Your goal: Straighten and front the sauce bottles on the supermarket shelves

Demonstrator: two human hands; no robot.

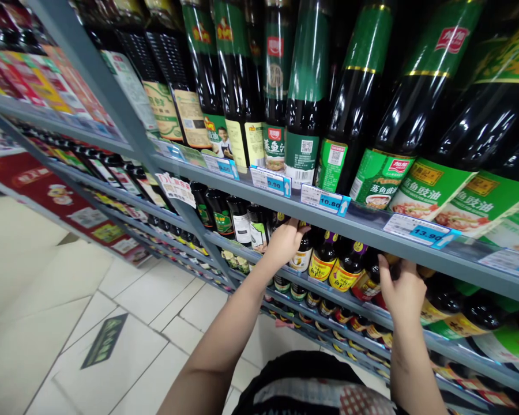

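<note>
My left hand (283, 245) reaches in under the edge of an upper shelf. Its thumb and forefinger are at the neck of a dark sauce bottle (301, 253) with a white label, closed on it as far as I can see. Farther right, my right hand (402, 291) reaches into the same lower row. Its thumb stands apart from the fingers, whose tips are partly hidden in the shadow below the shelf. Beside that thumb is a dark bottle with a red label (365, 283). Between the hands stand bottles with yellow labels (322, 264).
The grey upper shelf edge (358, 223) with price tags runs just above both hands. Tall green-labelled soy sauce bottles (380, 178) crowd that shelf. More bottle rows lie lower down. At left are a red display panel (60, 190) and the tiled floor (151, 334).
</note>
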